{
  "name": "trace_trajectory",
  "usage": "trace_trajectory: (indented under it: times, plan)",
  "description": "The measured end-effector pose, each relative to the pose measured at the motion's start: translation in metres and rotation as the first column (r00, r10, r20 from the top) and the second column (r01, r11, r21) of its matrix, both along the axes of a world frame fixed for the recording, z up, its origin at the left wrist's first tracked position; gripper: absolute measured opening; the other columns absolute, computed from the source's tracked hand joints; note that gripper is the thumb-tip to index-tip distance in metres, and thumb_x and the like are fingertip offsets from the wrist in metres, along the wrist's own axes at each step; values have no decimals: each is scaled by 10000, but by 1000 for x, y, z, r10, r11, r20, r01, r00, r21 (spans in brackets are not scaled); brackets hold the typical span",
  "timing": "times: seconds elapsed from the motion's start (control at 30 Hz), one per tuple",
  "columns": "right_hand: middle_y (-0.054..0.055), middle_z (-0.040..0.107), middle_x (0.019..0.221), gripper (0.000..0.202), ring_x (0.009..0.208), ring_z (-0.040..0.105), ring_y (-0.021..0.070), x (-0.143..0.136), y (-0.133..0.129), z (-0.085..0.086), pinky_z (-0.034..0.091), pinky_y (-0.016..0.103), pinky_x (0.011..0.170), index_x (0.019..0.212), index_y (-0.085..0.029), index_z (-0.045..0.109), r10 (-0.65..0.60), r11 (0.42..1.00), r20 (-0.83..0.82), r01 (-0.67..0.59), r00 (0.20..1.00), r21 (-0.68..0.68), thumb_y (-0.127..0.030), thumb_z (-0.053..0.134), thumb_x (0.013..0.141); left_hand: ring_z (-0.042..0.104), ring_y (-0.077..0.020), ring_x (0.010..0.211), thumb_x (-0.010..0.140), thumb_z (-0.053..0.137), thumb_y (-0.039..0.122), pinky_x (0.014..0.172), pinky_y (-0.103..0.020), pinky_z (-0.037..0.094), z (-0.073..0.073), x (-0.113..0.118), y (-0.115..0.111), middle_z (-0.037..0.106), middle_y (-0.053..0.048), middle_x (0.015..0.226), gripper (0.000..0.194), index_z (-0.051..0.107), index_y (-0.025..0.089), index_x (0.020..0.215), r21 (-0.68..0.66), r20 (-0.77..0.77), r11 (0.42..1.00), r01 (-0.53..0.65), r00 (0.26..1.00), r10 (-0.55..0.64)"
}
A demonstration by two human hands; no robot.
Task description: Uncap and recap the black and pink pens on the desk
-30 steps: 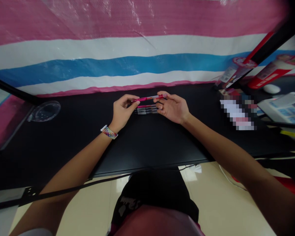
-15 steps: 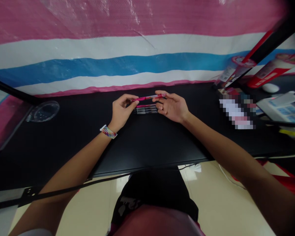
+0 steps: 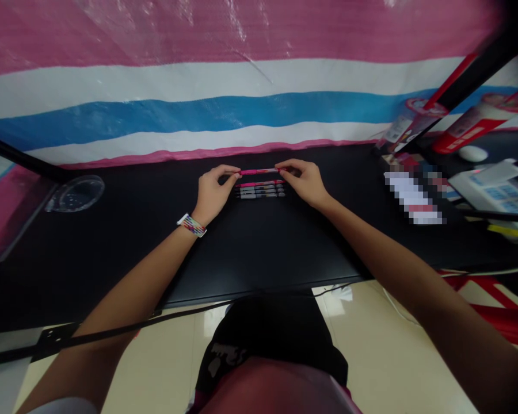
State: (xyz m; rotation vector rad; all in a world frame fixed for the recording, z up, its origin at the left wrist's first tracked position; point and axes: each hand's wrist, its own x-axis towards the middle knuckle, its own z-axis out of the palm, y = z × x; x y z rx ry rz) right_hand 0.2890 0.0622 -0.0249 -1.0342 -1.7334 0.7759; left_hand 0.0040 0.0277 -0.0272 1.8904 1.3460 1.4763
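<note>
You are working on the black table (image 3: 259, 241), and everything here is placed from the row of pens (image 3: 261, 190) lying flat on it, side by side, at the table's middle. Your left hand (image 3: 211, 192) sits just beside the row's left end, your right hand (image 3: 305, 181) just beside its right end. Between them you hold a pink pen (image 3: 259, 171) level, just behind the row and parallel to it; each hand is closed in a fingertip pinch on one end of that pen.

To set it down well, I judge you should keep it parallel, lower both ends together, and let go only once it rests against the row's far side, so it does not roll or knock the others askew.

Against the picture from half a second ago, the pen was tilted and higher, with its right end raised; now it is level and closer to the row. Your right hand, then loosely spread with fingers showing, has turned over and closed.
</note>
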Motion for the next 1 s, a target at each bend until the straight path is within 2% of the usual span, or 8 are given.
trace_trajectory:
  times: [0.13,0.23,0.33,0.5,0.8,0.9,1.0]
  plan:
    - [67,874,1116,240,1064,750,305,2,3,-4,571,516,1050,1085,-259,890,-22,997,229,4,973,75,-222,686,964,808,-269,1088,964,816,215,1116,-501,592,2,-2,-1,893,-24,1092,117,882,293,1022,-28,-190,995,-98,978,91]
    - [57,878,1153,305,1096,762,309,2,3,-6,571,510,1067,1090,-256,889,-28,993,316,-9,948,117,-140,638,961,803,-264,1115,993,780,210,1123,-487,588,7,-1,-5,890,-21,1129,143,883,290,1050,-83,-245,987,-134,963,110]
    - [58,876,1133,352,1081,768,306,2,3,-7,573,495,1067,1065,-250,891,-28,990,346,-23,938,142,-83,604,947,800,-267,1074,986,781,226,1084,-480,604,9,0,-6,888,-30,1098,138,891,286,1043,-99,-257,985,-140,960,111]
    - [65,869,1135,369,1076,757,303,2,2,-7,574,487,1048,1068,-244,897,-19,987,368,-42,930,157,-85,586,949,783,-274,1010,980,772,241,1026,-487,609,7,-2,-5,875,-51,1057,158,905,295,1046,-118,-279,983,-142,955,104]
    - [62,864,1179,382,1122,742,325,3,-2,-3,582,518,1080,1122,-249,899,-19,981,475,-75,880,178,-120,565,991,749,-341,1061,988,741,257,1123,-620,516,6,-3,-4,854,-75,1057,172,905,290,1026,-165,-348,971,-172,932,106]
    - [66,857,1223,389,1162,752,326,4,-3,-3,585,533,1119,1205,-258,881,-21,983,436,-61,900,173,-155,562,1007,739,-340,1079,994,716,249,1137,-627,516,3,-5,-3,838,-70,1054,176,885,293,1013,-146,-309,976,-162,945,111]
    - [98,809,1378,453,1253,751,324,3,-1,-8,583,537,1167,1457,-247,769,-47,985,261,2,964,172,-276,570,1051,748,-300,1127,1024,687,267,1135,-555,563,0,-7,-1,819,-68,1153,167,842,277,1085,-113,-184,989,-94,980,72]
